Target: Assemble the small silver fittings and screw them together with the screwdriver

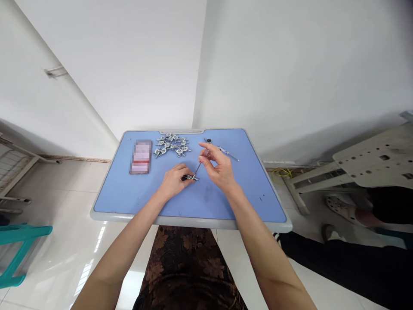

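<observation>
My left hand (175,180) rests on the blue tabletop, fingers closed on a small silvery metal fitting (191,177) that has a dark part at its left end. Pinched in my right hand (219,165) is a screwdriver (198,168), its thin shaft slanting down to the fitting. Most of the screwdriver's handle is hidden by the fingers. Just beyond my hands lies a loose pile of similar metal fittings (172,144), several of them with short rods sticking out. Behind my right hand, partly covered by it, is a slim metal rod-like piece (228,153).
The blue table (129,200) has a grey raised rim and stands by white walls. A phone (141,157) lies at its left. A teal stool (24,234) is at the lower left. Another person's legs (348,258) and a beige perforated desk (376,153) are at the right.
</observation>
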A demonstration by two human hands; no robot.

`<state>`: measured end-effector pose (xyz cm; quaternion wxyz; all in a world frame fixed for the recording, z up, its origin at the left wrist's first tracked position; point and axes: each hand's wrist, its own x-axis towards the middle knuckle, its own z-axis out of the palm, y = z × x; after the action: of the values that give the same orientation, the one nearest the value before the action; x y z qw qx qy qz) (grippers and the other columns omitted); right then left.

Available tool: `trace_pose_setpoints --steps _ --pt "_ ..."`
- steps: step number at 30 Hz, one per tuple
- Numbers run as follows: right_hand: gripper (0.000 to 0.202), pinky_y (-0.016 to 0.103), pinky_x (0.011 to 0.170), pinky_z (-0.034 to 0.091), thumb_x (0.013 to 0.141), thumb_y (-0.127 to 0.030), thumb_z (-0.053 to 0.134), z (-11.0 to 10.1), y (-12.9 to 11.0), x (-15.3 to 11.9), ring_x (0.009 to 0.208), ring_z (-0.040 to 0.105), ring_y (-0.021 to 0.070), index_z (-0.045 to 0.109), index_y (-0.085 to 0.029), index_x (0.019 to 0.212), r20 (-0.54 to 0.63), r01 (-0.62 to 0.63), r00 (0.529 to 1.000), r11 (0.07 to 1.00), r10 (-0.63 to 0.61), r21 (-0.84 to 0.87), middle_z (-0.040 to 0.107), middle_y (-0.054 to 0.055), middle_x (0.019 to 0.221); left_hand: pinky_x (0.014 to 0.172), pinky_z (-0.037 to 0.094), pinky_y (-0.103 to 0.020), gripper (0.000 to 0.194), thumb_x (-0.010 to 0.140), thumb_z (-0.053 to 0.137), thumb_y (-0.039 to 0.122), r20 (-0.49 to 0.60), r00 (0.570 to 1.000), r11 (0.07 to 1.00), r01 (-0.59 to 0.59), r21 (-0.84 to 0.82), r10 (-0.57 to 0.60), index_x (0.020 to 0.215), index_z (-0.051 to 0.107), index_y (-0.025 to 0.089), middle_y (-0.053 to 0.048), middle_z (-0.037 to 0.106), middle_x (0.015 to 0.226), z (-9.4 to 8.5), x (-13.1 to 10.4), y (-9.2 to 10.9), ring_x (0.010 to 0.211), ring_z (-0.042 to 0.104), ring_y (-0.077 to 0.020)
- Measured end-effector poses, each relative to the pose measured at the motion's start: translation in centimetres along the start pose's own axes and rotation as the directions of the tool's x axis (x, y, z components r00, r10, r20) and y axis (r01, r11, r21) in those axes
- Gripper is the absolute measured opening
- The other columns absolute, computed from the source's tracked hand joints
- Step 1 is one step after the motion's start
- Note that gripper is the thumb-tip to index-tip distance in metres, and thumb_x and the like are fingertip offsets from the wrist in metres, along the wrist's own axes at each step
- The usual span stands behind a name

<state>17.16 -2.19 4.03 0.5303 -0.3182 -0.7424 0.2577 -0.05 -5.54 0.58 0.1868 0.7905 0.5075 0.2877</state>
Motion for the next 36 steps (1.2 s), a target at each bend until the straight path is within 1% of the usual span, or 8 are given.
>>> trace_pose_setpoints --steps 10,16,21,24,28,32,34,36 --pt "0.033 0.035 0.071 0.056 0.093 -0.028 0.050 0.2 0.3 -0.2 0.077 0.061 0.0172 0.055 -0.025 0.125 0.019 0.027 0.999 1.000 -0.027 0.007 0.062 0.005 0.089 0.074 0.045 -0.028 0.006 0.083 0.068 0.024 -0.003 1.000 1.000 -0.008 -0.002 0.008 0.087 0.067 0.020 -0.002 0.063 0.087 0.3 0.0 -0.3 0.086 0.059 -0.0187" --pt "0.034 0.034 0.071 0.056 0.093 -0.028 0.050 0.3 0.7 -0.2 0.078 0.061 0.0170 0.055 -0.027 0.127 0.026 0.048 0.999 0.997 -0.047 -0.060 0.064 0.005 0.090 0.074 0.045 -0.028 0.005 0.083 0.067 0.023 0.002 1.000 1.000 0.005 -0.004 -0.005 0.087 0.067 0.020 -0.002 0.063 0.088 0.3 0.0 -0.2 0.087 0.059 -0.0188" --pt "0.032 0.032 0.068 0.054 0.092 -0.029 0.054 1.0 1.2 -0.2 0.073 0.060 0.0168 0.056 -0.027 0.124 -0.017 0.096 0.995 0.987 -0.099 -0.131 0.062 0.003 0.085 0.075 0.046 -0.029 0.004 0.082 0.068 0.022 -0.013 1.000 1.000 0.001 -0.022 -0.001 0.085 0.066 0.019 -0.003 0.064 0.088 0.2 0.0 0.0 0.087 0.060 -0.0186" --pt "0.030 0.030 0.063 0.052 0.091 -0.031 0.055 1.5 1.2 -0.2 0.068 0.058 0.0155 0.057 -0.026 0.121 -0.046 0.068 0.996 0.987 -0.075 -0.142 0.062 0.003 0.083 0.076 0.046 -0.029 0.004 0.082 0.067 0.022 -0.013 1.000 1.000 0.008 -0.023 -0.008 0.085 0.067 0.020 -0.003 0.065 0.089 0.1 -0.1 0.1 0.088 0.060 -0.0188" --pt "0.036 0.028 0.057 0.050 0.092 -0.034 0.053 1.4 0.8 -0.2 0.060 0.054 0.0122 0.051 -0.023 0.126 0.001 -0.012 1.000 0.999 0.012 -0.053 0.062 0.002 0.084 0.076 0.046 -0.029 0.004 0.082 0.066 0.022 -0.011 1.000 1.000 0.011 -0.017 -0.011 0.085 0.067 0.020 -0.003 0.065 0.089 0.1 -0.1 0.2 0.089 0.060 -0.0191" --pt "0.033 0.026 0.053 0.049 0.097 -0.035 0.041 0.8 0.4 -0.1 0.055 0.052 0.0096 0.049 -0.023 0.127 0.058 -0.076 0.996 0.994 0.071 0.084 0.062 0.003 0.085 0.074 0.046 -0.029 0.004 0.082 0.067 0.023 -0.005 1.000 1.000 0.018 -0.013 -0.018 0.085 0.067 0.020 -0.002 0.064 0.087 0.1 0.0 0.1 0.087 0.059 -0.0187" --pt "0.030 0.025 0.053 0.050 0.096 -0.036 0.043 0.7 0.5 0.0 0.056 0.054 0.0102 0.052 -0.023 0.122 0.040 -0.082 0.996 0.990 0.078 0.115 0.059 0.001 0.081 0.074 0.045 -0.029 0.004 0.082 0.068 0.023 -0.001 1.000 1.000 0.019 -0.016 -0.019 0.085 0.067 0.020 -0.002 0.064 0.087 0.2 0.0 0.0 0.087 0.059 -0.0184" --pt "0.028 0.025 0.052 0.048 0.092 -0.037 0.051 0.7 0.6 0.1 0.056 0.052 0.0105 0.054 -0.023 0.116 -0.022 -0.077 0.997 0.993 0.079 0.095 0.055 -0.001 0.074 0.074 0.045 -0.028 0.005 0.081 0.069 0.023 0.003 1.000 1.000 0.012 -0.018 -0.012 0.085 0.067 0.020 -0.001 0.063 0.087 0.2 0.1 -0.2 0.086 0.059 -0.0181"
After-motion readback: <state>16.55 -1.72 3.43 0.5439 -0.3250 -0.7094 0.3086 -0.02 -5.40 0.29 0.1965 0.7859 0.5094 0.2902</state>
